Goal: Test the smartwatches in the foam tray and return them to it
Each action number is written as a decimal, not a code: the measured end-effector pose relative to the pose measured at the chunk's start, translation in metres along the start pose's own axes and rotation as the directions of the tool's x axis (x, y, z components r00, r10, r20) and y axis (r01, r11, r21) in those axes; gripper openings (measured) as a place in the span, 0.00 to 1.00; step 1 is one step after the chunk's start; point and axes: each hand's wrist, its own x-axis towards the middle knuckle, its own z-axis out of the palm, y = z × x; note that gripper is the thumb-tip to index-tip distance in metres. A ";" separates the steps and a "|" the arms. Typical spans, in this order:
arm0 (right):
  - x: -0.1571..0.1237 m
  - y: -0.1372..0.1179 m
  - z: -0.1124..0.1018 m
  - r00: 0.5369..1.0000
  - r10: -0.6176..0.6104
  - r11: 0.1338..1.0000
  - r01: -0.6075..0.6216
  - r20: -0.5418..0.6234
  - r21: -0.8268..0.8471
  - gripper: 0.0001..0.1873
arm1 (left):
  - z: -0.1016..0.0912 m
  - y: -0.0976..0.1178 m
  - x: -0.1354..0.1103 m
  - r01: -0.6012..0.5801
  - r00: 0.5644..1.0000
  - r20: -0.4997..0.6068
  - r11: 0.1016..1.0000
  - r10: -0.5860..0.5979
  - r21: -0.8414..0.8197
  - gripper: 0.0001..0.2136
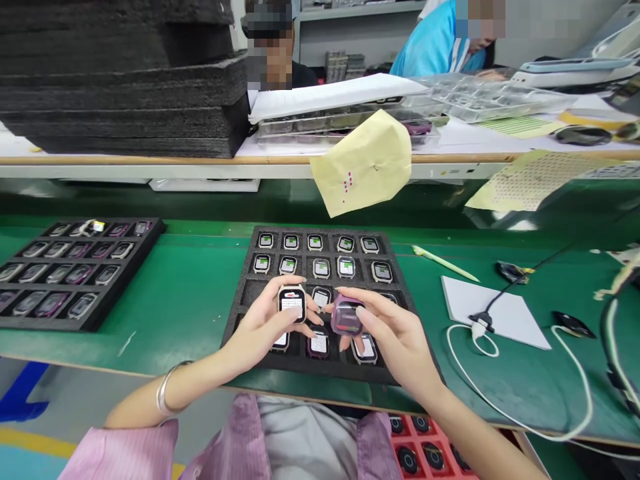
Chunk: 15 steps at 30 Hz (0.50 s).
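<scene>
My left hand (270, 320) is closed around a smartwatch (292, 304) with a light case, its lit white screen facing up and the thumb on its lower edge. In my right hand (395, 327) is a purple smartwatch (347, 315), pinched between thumb and fingers; its face looks dark with a small coloured patch. Both hands hover over a black foam tray (405, 363) that holds several watches in its pockets. Many of those screens are lit white and green. My fingers hide part of the tray's nearer rows.
A second foam tray of watches (95, 319) lies at left. On the right are a green pen (445, 263), a white card (495, 313) and a white cable (520, 427). Stacked black foam (125, 113) fills the shelf. Below sits a red tray (420, 460). Two people are opposite.
</scene>
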 end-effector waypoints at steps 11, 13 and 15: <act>-0.010 -0.008 0.001 0.996 -0.054 0.999 0.054 0.074 -0.001 0.14 | -0.003 0.002 0.001 -0.074 0.997 0.014 0.997 0.074 -0.005 0.15; -0.010 -0.008 -0.001 0.995 -0.038 0.999 0.034 0.091 0.038 0.16 | -0.002 0.006 -0.002 -0.020 0.999 0.032 0.998 0.022 -0.052 0.18; -0.009 -0.006 -0.001 0.997 -0.012 0.997 0.006 0.081 0.077 0.17 | 0.000 0.008 -0.005 0.023 0.999 0.048 0.996 -0.019 -0.082 0.21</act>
